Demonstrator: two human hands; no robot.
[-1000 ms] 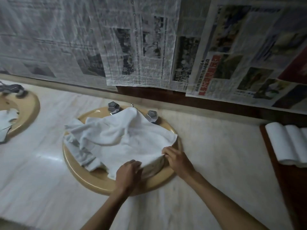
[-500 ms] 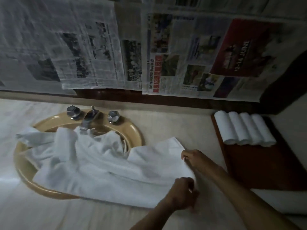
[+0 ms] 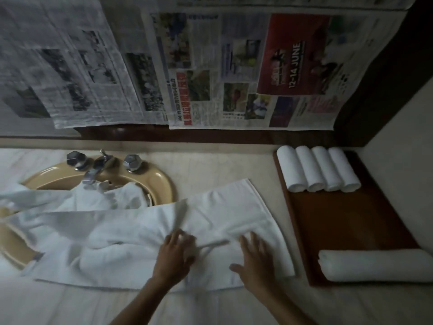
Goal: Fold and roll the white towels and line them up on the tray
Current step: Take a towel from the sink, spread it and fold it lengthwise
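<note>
A long white towel (image 3: 131, 240) lies spread across the counter, its left part draped over the sink. My left hand (image 3: 174, 256) rests on its middle with fingers spread. My right hand (image 3: 254, 261) lies flat on the towel's right part, fingers straight. A dark wooden tray (image 3: 346, 219) sits to the right. Several small rolled white towels (image 3: 317, 168) stand side by side at the tray's far end. One larger rolled towel (image 3: 377, 266) lies across its near end.
A tan oval sink (image 3: 150, 178) with a chrome faucet (image 3: 97, 165) and two knobs is at the left, partly covered by crumpled towel. Newspaper sheets (image 3: 210, 66) hang on the wall behind. A side wall (image 3: 403, 160) borders the tray on the right.
The towel has been pulled right out of the sink and laid along the counter. Both hands have let go of its edge and now lie flat on it. The view turned right.
</note>
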